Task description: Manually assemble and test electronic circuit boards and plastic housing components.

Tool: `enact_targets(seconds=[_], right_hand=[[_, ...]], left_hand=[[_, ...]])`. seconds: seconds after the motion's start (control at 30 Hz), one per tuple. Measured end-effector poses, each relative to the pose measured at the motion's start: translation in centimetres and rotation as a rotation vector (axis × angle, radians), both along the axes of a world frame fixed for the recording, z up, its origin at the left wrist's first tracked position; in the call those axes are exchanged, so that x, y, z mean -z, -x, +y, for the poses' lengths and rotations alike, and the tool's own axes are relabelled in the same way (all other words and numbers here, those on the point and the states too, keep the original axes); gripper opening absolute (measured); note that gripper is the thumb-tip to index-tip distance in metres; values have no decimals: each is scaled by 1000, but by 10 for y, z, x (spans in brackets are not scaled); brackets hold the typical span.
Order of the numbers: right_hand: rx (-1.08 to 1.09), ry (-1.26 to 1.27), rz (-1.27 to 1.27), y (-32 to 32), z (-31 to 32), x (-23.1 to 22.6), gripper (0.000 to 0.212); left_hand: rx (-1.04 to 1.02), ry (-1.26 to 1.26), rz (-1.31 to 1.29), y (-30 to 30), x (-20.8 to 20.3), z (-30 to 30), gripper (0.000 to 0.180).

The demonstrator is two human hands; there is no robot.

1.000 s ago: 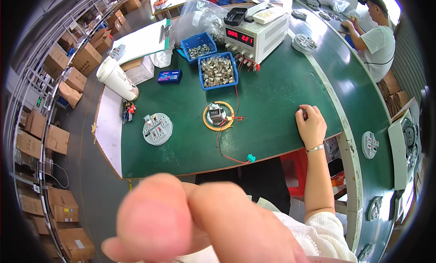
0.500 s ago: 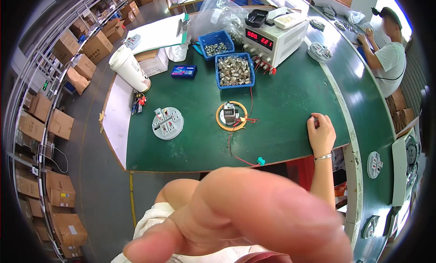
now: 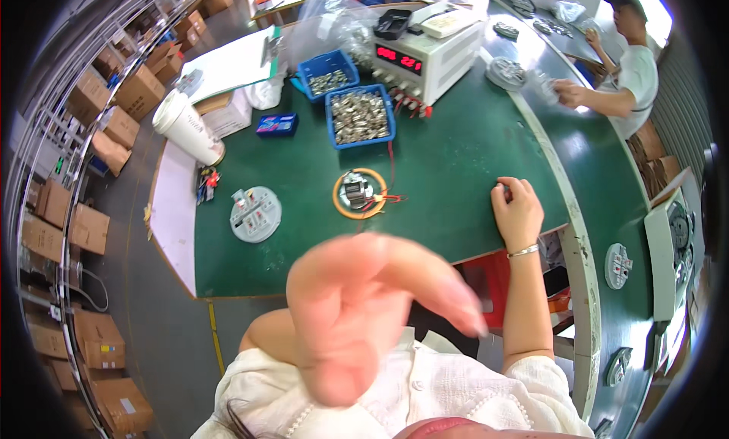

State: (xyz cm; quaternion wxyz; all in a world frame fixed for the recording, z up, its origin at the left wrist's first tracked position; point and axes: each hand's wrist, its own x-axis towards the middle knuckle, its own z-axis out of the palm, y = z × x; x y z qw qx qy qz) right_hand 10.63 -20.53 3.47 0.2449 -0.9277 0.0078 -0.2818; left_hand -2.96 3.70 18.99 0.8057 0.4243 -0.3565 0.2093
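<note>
My left hand (image 3: pixel 353 310) is raised close in front of the view, blurred, its fingers loosely bent and apart with nothing visible in them. My right hand (image 3: pixel 521 213) rests at the right side of the green table, fingers curled together; a small dark spot shows at the fingertips, too small to name. On the table between them lies an orange ring (image 3: pixel 336 198) around a small dark transformer-like part (image 3: pixel 355 193), with red wires (image 3: pixel 391 199) running off it. Left of it sits a round grey fixture (image 3: pixel 256 215) with several slots and small parts.
Behind are blue bins (image 3: pixel 332 135) of small metal parts, a power supply (image 3: pixel 433 63) with a lit red display, a blue box (image 3: pixel 276 125), a white cup (image 3: pixel 186 128) and a clipboard (image 3: pixel 231 63). On the right, a co-worker (image 3: pixel 634 75) reaches over a bench holding grey fixtures (image 3: pixel 619 266).
My left hand has drawn back from the camera. The view has shifted, so the table's things sit further left. At the right, the co-worker's arm has stretched out toward a grey fixture.
</note>
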Motion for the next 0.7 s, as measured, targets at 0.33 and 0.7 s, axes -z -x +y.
enact_targets(seconds=[0.33,0.7], right_hand=[[-5,-7,-4,5,-1,1,15],[-33,73,20,2,-2,6,14]], left_hand=[[-584,-956,-570,-28,138,6,30],[-627,-946,-467,-45,156,9,30]])
